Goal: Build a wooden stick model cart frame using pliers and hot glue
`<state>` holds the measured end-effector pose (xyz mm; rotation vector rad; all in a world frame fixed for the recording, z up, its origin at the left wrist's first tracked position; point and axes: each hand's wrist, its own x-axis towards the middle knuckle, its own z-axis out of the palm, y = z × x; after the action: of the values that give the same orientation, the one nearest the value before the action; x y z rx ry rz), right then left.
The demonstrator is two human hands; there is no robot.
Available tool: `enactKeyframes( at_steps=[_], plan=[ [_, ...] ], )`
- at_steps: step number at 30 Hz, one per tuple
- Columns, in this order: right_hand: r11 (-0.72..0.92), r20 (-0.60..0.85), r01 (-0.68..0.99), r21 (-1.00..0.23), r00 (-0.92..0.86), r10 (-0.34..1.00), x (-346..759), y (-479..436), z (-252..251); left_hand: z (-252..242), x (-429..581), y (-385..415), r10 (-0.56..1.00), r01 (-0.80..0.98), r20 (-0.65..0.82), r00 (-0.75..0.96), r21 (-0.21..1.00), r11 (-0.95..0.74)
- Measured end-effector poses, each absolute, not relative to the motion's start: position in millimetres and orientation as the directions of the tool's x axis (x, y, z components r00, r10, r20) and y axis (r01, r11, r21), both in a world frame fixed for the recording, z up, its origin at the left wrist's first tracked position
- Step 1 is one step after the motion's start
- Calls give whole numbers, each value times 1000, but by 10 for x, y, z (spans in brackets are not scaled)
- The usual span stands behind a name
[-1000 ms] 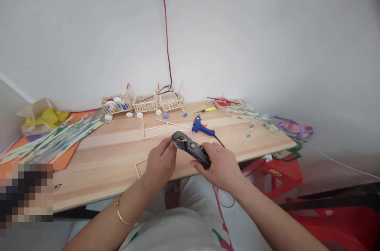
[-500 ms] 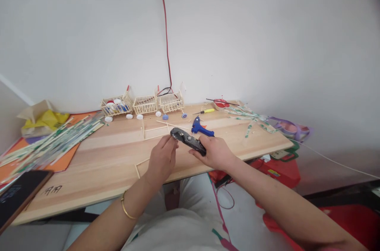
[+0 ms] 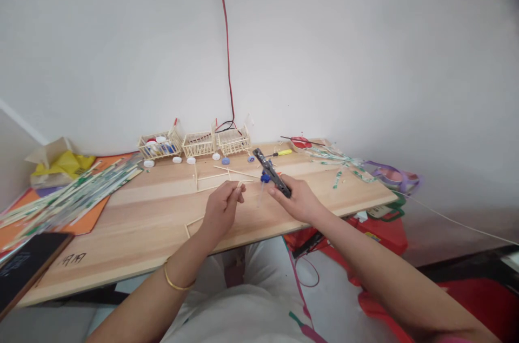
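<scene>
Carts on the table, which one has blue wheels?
The right cart: its visible wheels are blue, while the left cart and middle cart show white ones.

Lighting bright, diffuse; source out of frame. White wall pale across the middle, graying toward lower right. Wooden tabletop softly lit; space beneath its left front edge darker. Upper right corner falls to black. Wide-angle stretching near frame edges. Fine detail soft: pliers slightly smeared, smartphone display illegible.
</scene>
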<state>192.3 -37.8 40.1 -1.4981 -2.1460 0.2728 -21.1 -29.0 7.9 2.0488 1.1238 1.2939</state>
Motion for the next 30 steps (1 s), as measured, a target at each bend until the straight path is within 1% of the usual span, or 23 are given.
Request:
enactKeyframes(
  at_steps=[1, 3, 5, 7, 13, 18, 26, 30],
  plan=[
    [369, 291, 817, -443, -259, 921, 1937, -401, 435, 100, -211, -310, 851, 344, 477, 221, 778, -526],
    [361, 277, 836, -413, -262, 924, 1947, -466, 490, 138, -206, -356, 879, 241, 421, 223, 850, -468],
    [364, 256, 857, -365, -283, 924, 1932, -538, 520, 173, -198, -402, 889, 153, 390, 240, 889, -432],
    [381, 250, 866, -324, -310, 917, 1905, -595, 534, 206, -193, -440, 886, 112, 380, 265, 901, -420],
    [408, 278, 887, -217, -344, 897, 1878, -652, 561, 267, -204, -507, 870, 136, 388, 304, 886, -443],
    [395, 293, 908, -137, -344, 892, 1884, -670, 563, 255, -232, -511, 873, 216, 380, 305, 865, -452],
    [398, 295, 914, -79, -360, 885, 1917, -673, 575, 239, -235, -488, 870, 274, 379, 314, 842, -465],
    [403, 284, 914, -55, -372, 884, 1930, -669, 563, 269, -235, -489, 858, 287, 402, 321, 822, -493]
  ],
)
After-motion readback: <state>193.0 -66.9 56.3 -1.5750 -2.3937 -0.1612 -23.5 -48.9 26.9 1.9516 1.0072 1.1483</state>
